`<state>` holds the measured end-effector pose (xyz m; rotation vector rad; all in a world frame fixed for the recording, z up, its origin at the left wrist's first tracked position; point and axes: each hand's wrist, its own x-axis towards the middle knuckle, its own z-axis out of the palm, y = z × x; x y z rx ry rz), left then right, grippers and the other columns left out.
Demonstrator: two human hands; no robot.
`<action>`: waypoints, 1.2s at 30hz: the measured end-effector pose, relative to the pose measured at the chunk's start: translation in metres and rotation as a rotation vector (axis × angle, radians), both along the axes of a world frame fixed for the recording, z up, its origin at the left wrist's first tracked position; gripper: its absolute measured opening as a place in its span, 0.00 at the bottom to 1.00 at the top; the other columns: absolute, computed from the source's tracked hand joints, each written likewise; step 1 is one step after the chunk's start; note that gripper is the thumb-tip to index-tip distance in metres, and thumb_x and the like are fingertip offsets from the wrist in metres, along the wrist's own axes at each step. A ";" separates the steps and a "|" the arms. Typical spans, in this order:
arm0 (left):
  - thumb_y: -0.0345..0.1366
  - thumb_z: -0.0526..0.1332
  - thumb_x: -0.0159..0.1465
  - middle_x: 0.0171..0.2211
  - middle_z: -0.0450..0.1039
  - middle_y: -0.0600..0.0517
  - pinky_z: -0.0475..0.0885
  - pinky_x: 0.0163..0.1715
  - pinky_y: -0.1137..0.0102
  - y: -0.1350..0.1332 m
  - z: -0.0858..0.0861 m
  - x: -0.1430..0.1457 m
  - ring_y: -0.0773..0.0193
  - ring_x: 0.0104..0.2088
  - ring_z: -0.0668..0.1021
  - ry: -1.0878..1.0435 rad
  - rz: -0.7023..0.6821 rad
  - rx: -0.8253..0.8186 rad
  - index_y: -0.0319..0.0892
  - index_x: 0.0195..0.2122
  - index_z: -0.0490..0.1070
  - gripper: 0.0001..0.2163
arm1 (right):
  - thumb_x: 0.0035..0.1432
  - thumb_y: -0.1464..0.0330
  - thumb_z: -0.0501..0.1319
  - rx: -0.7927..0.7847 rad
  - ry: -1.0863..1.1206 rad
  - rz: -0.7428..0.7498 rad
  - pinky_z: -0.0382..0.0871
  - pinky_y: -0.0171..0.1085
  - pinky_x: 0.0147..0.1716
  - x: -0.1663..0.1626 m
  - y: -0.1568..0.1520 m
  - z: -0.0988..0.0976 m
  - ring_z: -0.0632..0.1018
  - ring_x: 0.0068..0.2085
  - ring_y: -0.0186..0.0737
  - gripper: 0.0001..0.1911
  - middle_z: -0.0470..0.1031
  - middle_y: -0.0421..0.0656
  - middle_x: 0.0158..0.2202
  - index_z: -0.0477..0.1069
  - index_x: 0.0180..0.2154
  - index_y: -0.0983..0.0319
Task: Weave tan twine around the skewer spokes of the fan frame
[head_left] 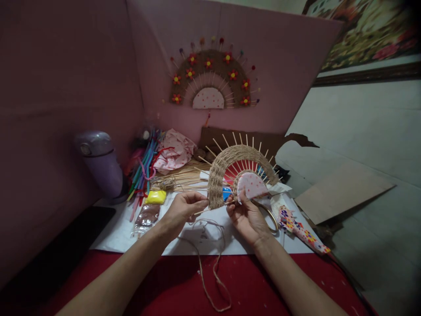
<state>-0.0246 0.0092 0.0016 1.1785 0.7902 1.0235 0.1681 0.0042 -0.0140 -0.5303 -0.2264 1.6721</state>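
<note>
Half-round jute-woven stick fan (221,169): weave judged partly done, stick tips bare, loose twine (201,263) trailing; left hand (183,211) pinches its lower edge, right hand (247,218) pinches its pink centre.

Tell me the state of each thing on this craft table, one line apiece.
Half-woven fan, held upright, outer skewer tips bare.
Left hand, pinched at the fan's lower left edge.
Right hand, gripping the fan's base.
Jute twine, slack, lying in loose loops.
Wall fan, finished, hanging flat.
Purple flask, upright, lid shut.
</note>
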 end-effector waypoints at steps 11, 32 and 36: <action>0.38 0.67 0.50 0.14 0.60 0.59 0.49 0.14 0.78 -0.002 0.001 0.005 0.77 0.15 0.58 0.005 0.054 0.029 0.37 0.27 0.72 0.10 | 0.50 0.74 0.65 0.014 -0.034 -0.032 0.73 0.27 0.24 0.001 0.002 0.000 0.76 0.28 0.32 0.04 0.74 0.42 0.25 0.70 0.28 0.64; 0.38 0.67 0.48 0.15 0.62 0.57 0.50 0.15 0.78 -0.008 0.002 0.012 0.76 0.16 0.59 0.045 0.132 0.005 0.35 0.28 0.73 0.11 | 0.45 0.74 0.69 0.023 -0.013 -0.102 0.73 0.28 0.24 0.003 0.003 0.000 0.77 0.30 0.34 0.09 0.75 0.42 0.26 0.70 0.30 0.63; 0.38 0.67 0.48 0.15 0.61 0.58 0.49 0.15 0.77 -0.009 0.003 0.013 0.77 0.16 0.58 0.039 0.130 0.000 0.35 0.28 0.73 0.11 | 0.46 0.72 0.68 0.010 -0.007 -0.117 0.73 0.28 0.23 0.002 0.002 0.001 0.77 0.29 0.33 0.10 0.74 0.40 0.26 0.69 0.30 0.62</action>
